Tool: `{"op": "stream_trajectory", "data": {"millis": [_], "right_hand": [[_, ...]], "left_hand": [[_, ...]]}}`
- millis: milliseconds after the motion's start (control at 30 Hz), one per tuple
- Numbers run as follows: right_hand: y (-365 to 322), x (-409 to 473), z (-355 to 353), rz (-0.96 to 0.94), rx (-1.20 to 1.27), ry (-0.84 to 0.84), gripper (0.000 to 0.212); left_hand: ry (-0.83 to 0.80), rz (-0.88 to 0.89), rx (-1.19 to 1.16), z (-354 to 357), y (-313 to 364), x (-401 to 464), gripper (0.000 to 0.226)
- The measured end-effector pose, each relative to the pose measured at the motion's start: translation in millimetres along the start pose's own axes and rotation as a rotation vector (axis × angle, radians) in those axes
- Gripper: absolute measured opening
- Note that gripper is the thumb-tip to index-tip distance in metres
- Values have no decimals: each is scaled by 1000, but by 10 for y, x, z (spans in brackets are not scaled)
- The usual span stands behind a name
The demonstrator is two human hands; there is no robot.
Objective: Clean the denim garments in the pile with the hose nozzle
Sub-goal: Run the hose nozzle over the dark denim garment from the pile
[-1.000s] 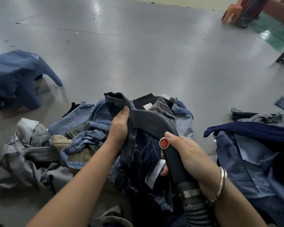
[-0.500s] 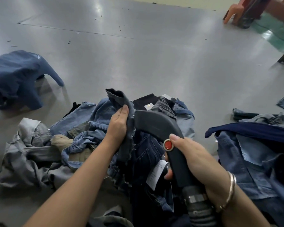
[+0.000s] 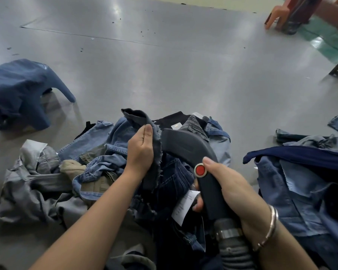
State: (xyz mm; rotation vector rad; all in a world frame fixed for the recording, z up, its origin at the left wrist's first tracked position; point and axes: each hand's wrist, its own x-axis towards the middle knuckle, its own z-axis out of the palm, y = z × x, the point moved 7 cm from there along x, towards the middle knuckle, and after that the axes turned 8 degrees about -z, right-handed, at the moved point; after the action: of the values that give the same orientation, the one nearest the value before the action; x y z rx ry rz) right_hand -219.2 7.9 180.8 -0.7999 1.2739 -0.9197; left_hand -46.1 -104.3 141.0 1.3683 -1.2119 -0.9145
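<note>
The left hand [image 3: 142,151] grips one frayed dark denim piece [image 3: 152,145], held up over the pile [image 3: 98,164] on the floor. The hose nozzle [image 3: 185,147], gripped by the right hand [image 3: 228,190], runs toward ten o'clock, its mouth touching the frayed edge.

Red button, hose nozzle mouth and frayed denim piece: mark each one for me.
red button [image 3: 200,169], head view, centre of its face.
hose nozzle [image 3: 180,142], head view, top of the wide black head.
frayed denim piece [image 3: 154,152], head view, fabric beside left hand [image 3: 141,152].
</note>
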Motion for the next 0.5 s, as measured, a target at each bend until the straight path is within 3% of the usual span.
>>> {"op": "stream_trajectory", "data": {"millis": [133,267,500], "right_hand": [[0,85,57,5,-7,12,36],[-191,270,-64,-16,95,116,35],[-136,179,-323,-151,64,201,37]], "left_hand": [[-88,-90,-188,63,-31,-42,35],[-328,-164,-333,275,-30,-181,28],[-160,-574,-522,215,-360,-62,18]]}}
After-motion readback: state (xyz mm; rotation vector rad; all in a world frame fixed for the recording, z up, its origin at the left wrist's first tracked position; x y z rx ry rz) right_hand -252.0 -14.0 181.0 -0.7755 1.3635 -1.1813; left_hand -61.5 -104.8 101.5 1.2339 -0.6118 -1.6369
